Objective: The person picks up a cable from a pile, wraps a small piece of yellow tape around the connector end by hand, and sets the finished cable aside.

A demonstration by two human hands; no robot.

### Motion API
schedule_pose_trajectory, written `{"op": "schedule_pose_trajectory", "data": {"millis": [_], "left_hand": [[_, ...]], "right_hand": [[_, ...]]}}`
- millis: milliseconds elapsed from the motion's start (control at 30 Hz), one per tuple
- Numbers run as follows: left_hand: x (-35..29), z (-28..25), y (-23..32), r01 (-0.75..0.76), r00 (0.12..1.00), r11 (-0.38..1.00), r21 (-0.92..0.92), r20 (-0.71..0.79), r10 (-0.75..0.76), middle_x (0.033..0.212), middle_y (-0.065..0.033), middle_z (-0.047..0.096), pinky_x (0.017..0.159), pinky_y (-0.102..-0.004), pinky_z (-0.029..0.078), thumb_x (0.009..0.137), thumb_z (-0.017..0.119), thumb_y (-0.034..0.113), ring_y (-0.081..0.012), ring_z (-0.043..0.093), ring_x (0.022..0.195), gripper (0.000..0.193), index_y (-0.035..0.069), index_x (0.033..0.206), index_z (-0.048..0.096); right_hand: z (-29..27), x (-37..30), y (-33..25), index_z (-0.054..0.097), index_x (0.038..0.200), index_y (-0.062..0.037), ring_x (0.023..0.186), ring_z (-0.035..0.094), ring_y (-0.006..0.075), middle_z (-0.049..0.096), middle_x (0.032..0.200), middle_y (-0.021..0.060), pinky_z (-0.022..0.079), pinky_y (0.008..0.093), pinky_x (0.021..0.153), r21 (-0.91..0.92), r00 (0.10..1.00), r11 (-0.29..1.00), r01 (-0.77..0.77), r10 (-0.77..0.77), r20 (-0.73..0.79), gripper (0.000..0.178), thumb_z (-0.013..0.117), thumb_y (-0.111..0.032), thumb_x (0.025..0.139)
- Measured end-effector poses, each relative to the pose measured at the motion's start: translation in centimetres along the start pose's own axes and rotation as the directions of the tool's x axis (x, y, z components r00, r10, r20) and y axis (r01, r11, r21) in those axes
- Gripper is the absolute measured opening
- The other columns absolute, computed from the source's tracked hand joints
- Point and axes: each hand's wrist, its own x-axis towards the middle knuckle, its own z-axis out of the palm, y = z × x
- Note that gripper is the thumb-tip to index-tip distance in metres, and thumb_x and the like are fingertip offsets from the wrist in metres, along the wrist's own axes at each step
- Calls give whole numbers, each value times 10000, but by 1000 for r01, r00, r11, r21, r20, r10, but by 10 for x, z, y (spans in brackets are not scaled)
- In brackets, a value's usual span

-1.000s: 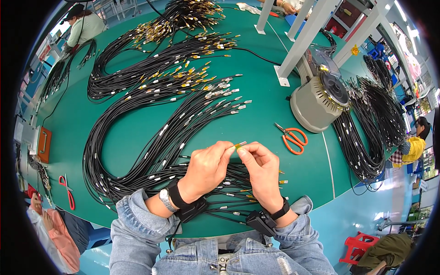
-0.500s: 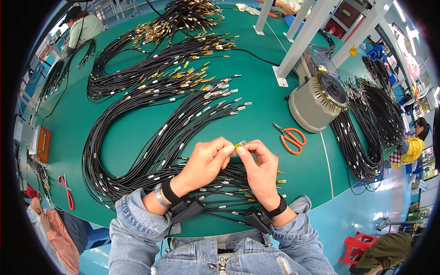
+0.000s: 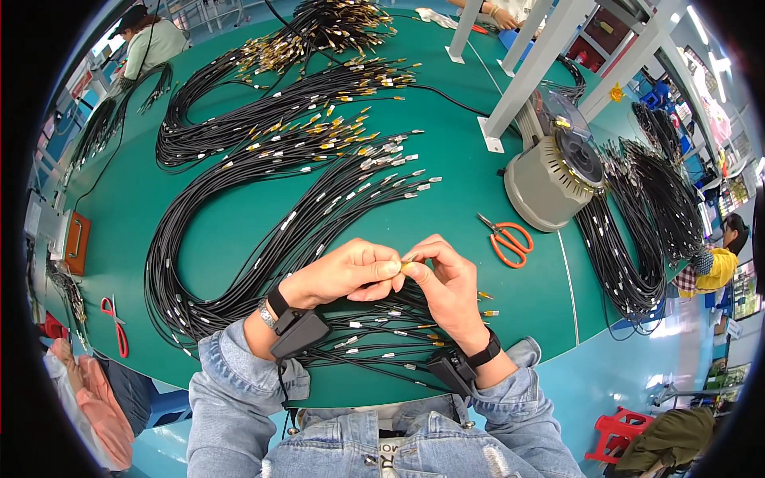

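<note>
In front of my body my left hand [image 3: 351,273] and my right hand [image 3: 445,288] meet, fingertips pinched together. Between them is a small cable end [image 3: 407,260] with a yellowish, shiny tip, mostly covered by the fingers. Both hands are closed on it. Beneath my wrists lie thin black cables [image 3: 382,355] with white tags and a few yellow ends pointing right. They join a large bent bundle of black cables [image 3: 179,215] that curves round on the left, its tagged ends fanning out beyond my hands.
Orange-handled cutters [image 3: 508,243] lie right of my hands, near a grey round machine [image 3: 542,187] and metal posts [image 3: 518,76]. Red-handled scissors [image 3: 120,334] are at the left edge. More cable bundles [image 3: 629,239] hang over the right side. Other people sit around the green table [image 3: 446,179].
My left hand has turned flatter and its wrist has risen slightly. The fingers now cover more of the cable end, whose pale tag showed before. My right hand shifted slightly left.
</note>
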Motion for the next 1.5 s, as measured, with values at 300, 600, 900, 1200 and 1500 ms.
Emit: {"op": "schedule_pose_trajectory", "data": {"millis": [300,600,900,1200,1500], "left_hand": [[-4,-15,-6,91,978,989,-116,197,-67,527,44,451,393,-179,242,959,453,274,-13,326,410,329,-7,835,569],[15,5,-33,-279,949,705,652,73,308,743,-40,588,623,-275,421,856,598,207,-169,533,640,209,4,904,605],[4,-2,-22,-68,879,332,941,-101,466,926,-101,583,798,-358,435,801,638,175,-273,542,903,175,52,922,612],[-38,17,-36,106,903,352,930,-238,357,804,-114,548,709,-376,426,788,635,139,-299,524,797,137,26,832,572],[-34,34,-14,106,918,345,933,-225,327,822,-116,557,730,-377,433,775,652,148,-304,534,806,162,35,854,568]], "right_hand": [[-4,-1,-3,621,924,8,756,547,116,586,839,60,447,244,694,21,989,999,37,-40,145,95,580,-53,864],[-33,-3,-20,614,932,32,740,537,112,590,823,53,427,230,700,28,960,988,-153,155,-235,162,505,-88,914],[-123,-21,-50,613,923,29,729,509,95,579,797,31,405,221,692,-59,929,983,-176,146,-339,164,528,-109,904],[-207,-4,-73,628,930,12,705,508,61,595,789,4,406,200,658,-301,875,925,-231,62,-481,175,548,-139,893],[-299,46,-76,653,914,-36,706,491,51,602,803,-23,356,188,611,-539,842,800,-262,-84,-534,189,588,-207,867]]}}
